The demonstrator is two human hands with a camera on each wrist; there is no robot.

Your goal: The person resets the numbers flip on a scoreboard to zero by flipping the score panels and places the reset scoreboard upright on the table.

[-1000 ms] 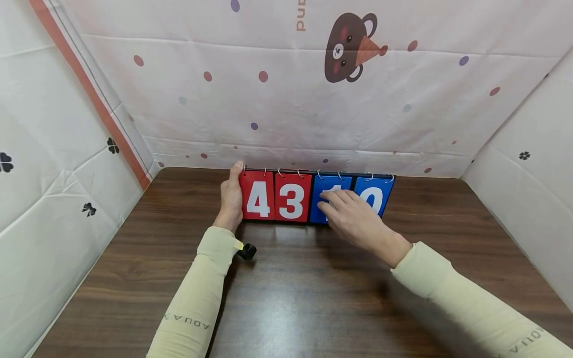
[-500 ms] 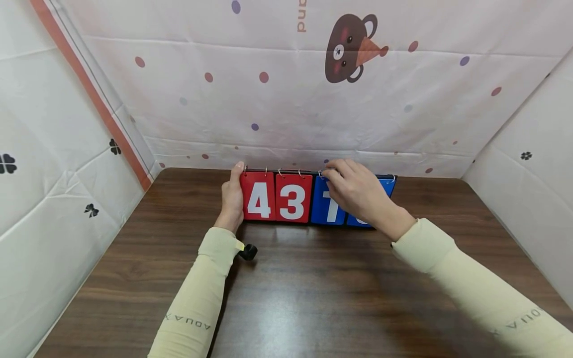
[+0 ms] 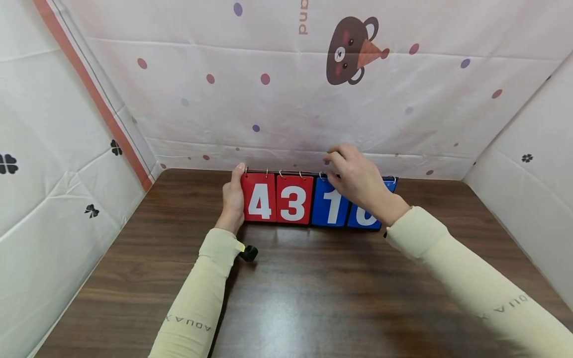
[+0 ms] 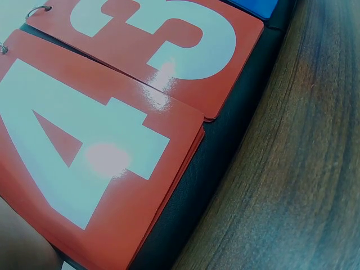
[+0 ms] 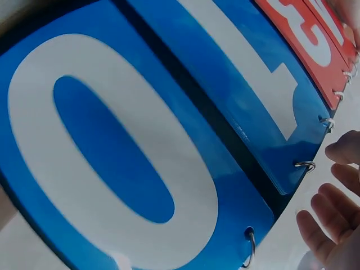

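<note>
The left hand (image 3: 233,200) grips the left end of the flip scoreboard (image 3: 294,201) standing on the bench (image 3: 277,293) — probably to steady it — while the right hand (image 3: 355,178), fingers loosely parted and apparently empty, hovers beside the rings (image 5: 304,164).

A red 4 card (image 4: 101,152) and red 3 card (image 4: 166,48) overlie black backing (image 4: 208,163), with wood-grained table (image 4: 281,174) beyond.

The right hand (image 3: 357,175) is now higher, nearer the table (image 3: 286,298)'s far edge, leaving the blue 1 card (image 3: 330,209) less covered.
</note>
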